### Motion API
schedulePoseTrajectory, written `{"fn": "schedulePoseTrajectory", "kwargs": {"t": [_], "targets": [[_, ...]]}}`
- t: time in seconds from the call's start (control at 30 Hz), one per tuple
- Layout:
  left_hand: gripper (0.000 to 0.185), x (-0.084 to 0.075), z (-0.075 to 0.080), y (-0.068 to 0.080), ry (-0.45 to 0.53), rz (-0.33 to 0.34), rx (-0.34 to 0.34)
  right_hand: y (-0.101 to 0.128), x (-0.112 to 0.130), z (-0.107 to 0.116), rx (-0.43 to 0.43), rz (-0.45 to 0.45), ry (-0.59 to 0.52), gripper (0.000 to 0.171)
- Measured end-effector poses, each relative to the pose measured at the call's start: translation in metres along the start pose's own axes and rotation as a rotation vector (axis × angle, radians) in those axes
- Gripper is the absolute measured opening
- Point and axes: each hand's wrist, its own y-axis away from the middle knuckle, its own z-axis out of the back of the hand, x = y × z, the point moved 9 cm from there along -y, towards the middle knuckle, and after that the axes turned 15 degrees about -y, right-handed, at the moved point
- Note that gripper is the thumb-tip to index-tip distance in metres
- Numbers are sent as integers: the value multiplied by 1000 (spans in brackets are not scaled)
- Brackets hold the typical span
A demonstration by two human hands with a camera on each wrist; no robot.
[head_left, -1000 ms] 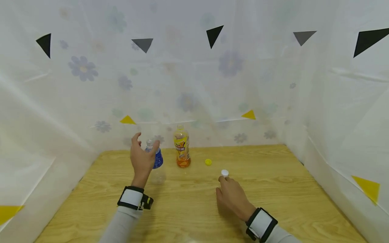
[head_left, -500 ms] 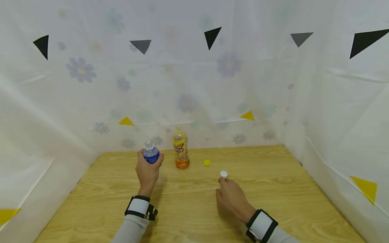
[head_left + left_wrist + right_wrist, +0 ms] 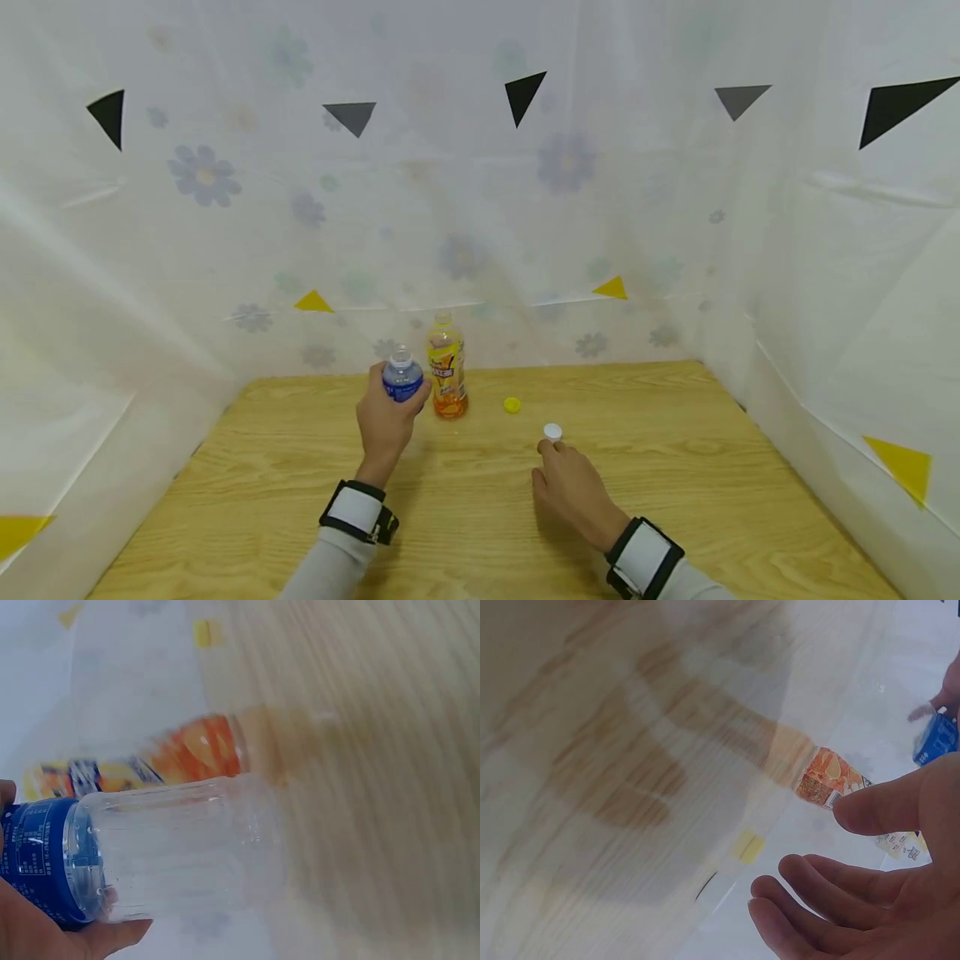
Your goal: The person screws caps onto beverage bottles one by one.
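My left hand (image 3: 387, 417) grips a clear plastic water bottle (image 3: 402, 377) with a blue label, thumb on its right side and fingers round the far side. The bottle is uncapped with its mouth up, and my left wrist view shows small droplets on its clear wall below the label; I cannot tell whether its base touches the wooden tabletop (image 3: 465, 517). Just to its right, an orange drink bottle (image 3: 447, 362) stands upright and uncapped near the back of the tabletop, with a yellow and orange label and an orange bottom. My right hand (image 3: 573, 483) holds nothing that I can see, its fingers loosely bent and the thumb well apart from them. A white cap (image 3: 552, 432) shows just beyond those fingers; whether they touch it I cannot tell. A yellow cap (image 3: 512, 405) lies on the tabletop between the white cap and the orange drink bottle. Behind everything hangs white sheeting (image 3: 465, 200) printed with pale flowers, and black wristbands with white panels circle both my wrists.
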Motion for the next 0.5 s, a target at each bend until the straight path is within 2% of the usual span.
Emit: {"fn": "schedulePoseTrajectory", "kwargs": {"t": [0.17, 0.27, 0.37, 0.5], "targets": [[70, -46, -19, 15, 31, -126, 115, -1, -1, -1, -3, -3, -3, 24], [73, -65, -33, 25, 48, -169, 187, -2, -2, -2, 4, -16, -10, 25], [73, -74, -43, 33, 40, -190, 229, -3, -2, -2, 9, -17, -12, 25], [65, -75, -49, 39, 33, -209, 236, -4, -2, -3, 11, -17, -24, 25]]}}
